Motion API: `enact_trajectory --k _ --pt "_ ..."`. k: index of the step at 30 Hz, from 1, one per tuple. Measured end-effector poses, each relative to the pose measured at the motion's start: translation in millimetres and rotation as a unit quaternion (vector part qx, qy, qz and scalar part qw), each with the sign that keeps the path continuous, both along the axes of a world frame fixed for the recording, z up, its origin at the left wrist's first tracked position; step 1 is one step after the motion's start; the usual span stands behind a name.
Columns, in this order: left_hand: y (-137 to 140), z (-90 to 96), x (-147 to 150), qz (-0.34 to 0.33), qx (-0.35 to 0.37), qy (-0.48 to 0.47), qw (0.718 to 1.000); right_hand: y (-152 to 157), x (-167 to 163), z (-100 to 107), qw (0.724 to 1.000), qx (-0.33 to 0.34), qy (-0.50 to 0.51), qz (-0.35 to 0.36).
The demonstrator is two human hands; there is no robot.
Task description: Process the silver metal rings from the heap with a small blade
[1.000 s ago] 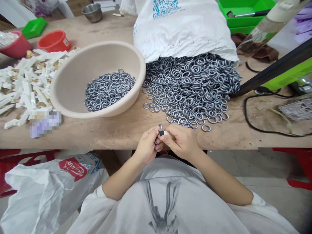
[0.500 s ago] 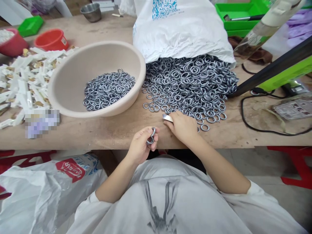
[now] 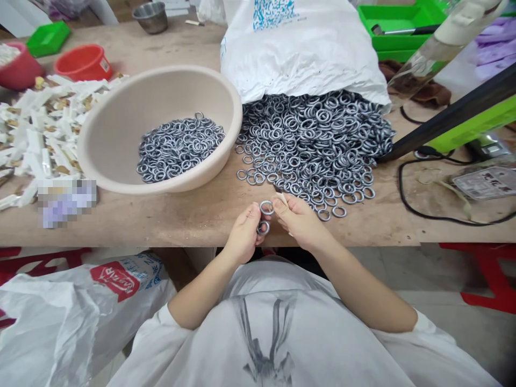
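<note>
Two rings (image 3: 266,202) over the near edge of the tabletop (image 3: 193,215), one above the other, both in the left hand (image 3: 244,234), fingers pinched on them. Right hand (image 3: 302,223) has its fingers wrapped around a small white strip (image 3: 282,198), dark at the tip; thumb is right by the upper ring, can't tell if touching. Ring pile (image 3: 318,145) just beyond, at the mouth of the sack (image 3: 298,59). More rings in the bowl (image 3: 116,113), left of the pile.
</note>
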State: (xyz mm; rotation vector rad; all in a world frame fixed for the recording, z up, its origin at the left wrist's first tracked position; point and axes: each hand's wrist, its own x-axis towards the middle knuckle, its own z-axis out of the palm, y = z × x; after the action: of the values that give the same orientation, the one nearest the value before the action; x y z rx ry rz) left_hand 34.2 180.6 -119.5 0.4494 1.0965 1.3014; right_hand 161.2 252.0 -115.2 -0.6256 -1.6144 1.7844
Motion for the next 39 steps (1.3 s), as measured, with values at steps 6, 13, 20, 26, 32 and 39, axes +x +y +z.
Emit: enact_trajectory --k 6,13,20,26,32,39 --pt "1.1 1.0 6.6 -0.033 0.054 0.014 0.998 -17.3 -7.3 -11.8 0.978 0.138 -0.068 -0.144" --pt "-1.4 15.6 1.3 -0.034 -0.006 -0.055 0.998 -14.3 14.5 6.5 0.942 0.312 -0.087 -0.089" --pt "-4.2 20.2 2.9 -0.055 -0.014 -0.094 0.994 -16.0 19.0 10.5 0.912 0.376 -0.146 -0.07" --pt "-6.7 19.2 1.2 -0.078 0.007 -0.095 0.992 -17.4 18.3 11.2 0.912 0.381 -0.131 -0.072" --pt "-17.7 20.5 0.7 -0.158 0.053 -0.101 0.981 14.7 23.0 -4.6 0.914 0.314 -0.216 -0.139" --pt "-10.7 18.7 -21.1 0.001 -0.003 -0.134 0.991 22.6 10.2 5.8 0.664 0.427 -0.605 -0.103"
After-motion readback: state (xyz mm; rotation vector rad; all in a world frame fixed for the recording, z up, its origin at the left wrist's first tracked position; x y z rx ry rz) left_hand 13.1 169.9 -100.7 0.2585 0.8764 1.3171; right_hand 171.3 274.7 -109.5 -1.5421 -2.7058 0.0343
